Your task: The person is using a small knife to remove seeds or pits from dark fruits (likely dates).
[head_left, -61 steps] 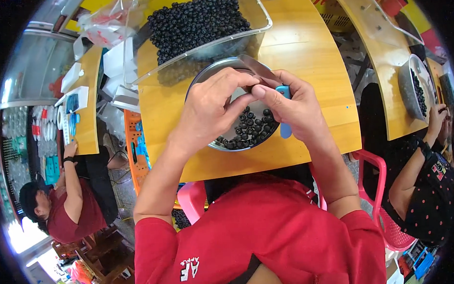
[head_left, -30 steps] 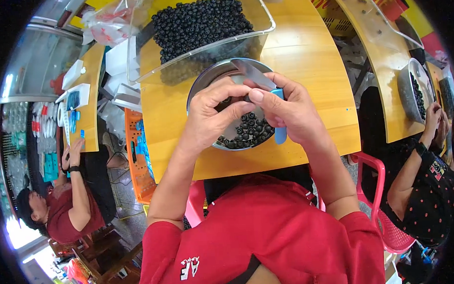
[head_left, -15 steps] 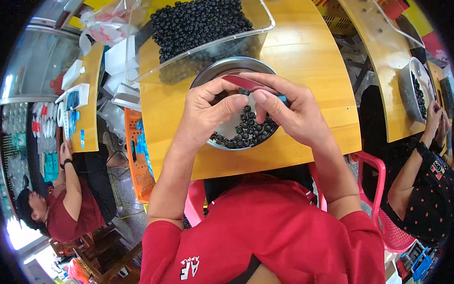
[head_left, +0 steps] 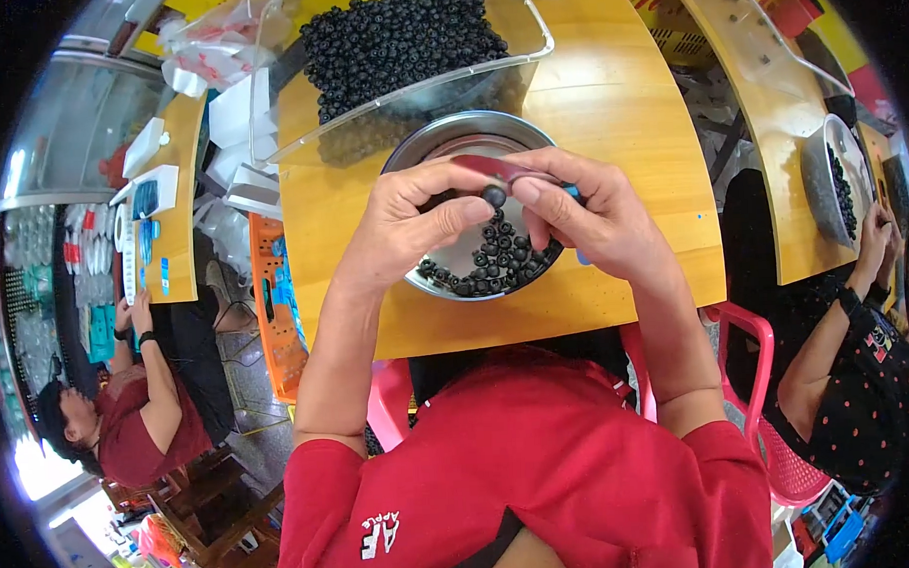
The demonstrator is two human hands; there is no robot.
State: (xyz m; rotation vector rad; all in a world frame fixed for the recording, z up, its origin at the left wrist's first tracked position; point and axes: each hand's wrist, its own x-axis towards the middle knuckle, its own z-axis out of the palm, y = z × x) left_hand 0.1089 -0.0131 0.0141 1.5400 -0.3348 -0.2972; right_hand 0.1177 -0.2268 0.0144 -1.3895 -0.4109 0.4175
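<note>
Over a round metal bowl [head_left: 416,145], both my hands meet at chest height. My left hand [head_left: 402,224] pinches a small black round bead-like piece [head_left: 494,196] between thumb and fingers. In my right hand [head_left: 600,217] is a flat dark red blade-like tool [head_left: 488,166], its tip reaching over to my left fingers, just above the piece. A bit of blue shows by the right fingers; whether it belongs to the tool I cannot tell. Several loose black pieces [head_left: 489,268] lie in the bowl below, partly hidden by my hands.
A clear plastic bin [head_left: 541,49] heaped with black pieces [head_left: 396,51] stands behind the bowl on the yellow wooden table [head_left: 629,128]. An orange crate [head_left: 276,330] sits left of it. People work at tables on both sides; a grey bowl [head_left: 822,186] is at the right one.
The black piece has turned between my left fingers and now shows a rounded face. The red tool has shifted slightly. At left, the other person's hands have moved a little lower.
</note>
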